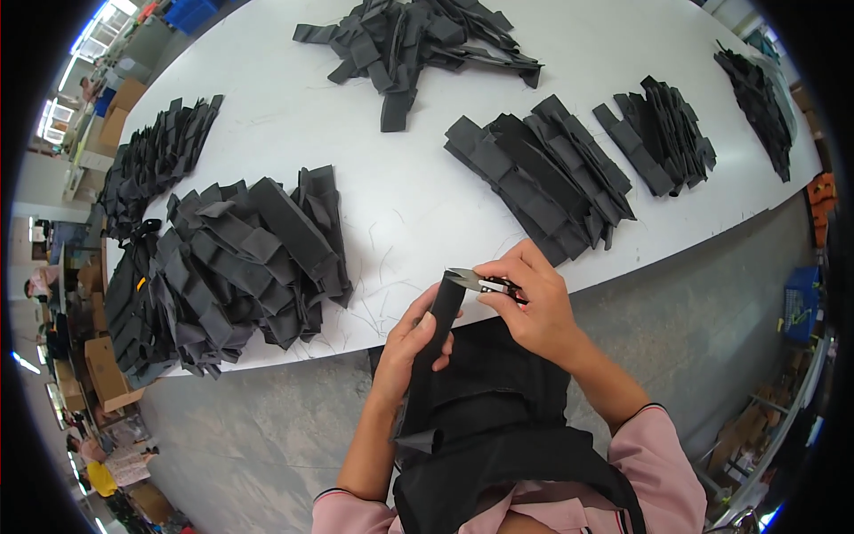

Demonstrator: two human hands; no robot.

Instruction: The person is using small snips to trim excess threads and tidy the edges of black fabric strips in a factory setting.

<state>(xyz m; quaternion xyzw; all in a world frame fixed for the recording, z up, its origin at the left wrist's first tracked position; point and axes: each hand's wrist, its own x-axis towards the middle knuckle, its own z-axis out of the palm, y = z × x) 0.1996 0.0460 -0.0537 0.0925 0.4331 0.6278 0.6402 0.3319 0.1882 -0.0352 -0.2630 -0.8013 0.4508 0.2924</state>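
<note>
My left hand (406, 343) grips a long black fabric strip (433, 343) that stands nearly upright over my lap, its top end at the table's front edge. My right hand (532, 298) holds small thread snips (480, 283) with a dark handle and metal blades. The blade tips touch the top end of the strip. A black apron covers my lap below the hands.
The white table (400, 196) carries several piles of black fabric pieces: a big heap (240, 258) at the left, a fanned stack (543, 173) right of centre, another (663, 133) further right, a loose pile (409, 40) at the back. Cardboard boxes (107, 369) stand on the floor left.
</note>
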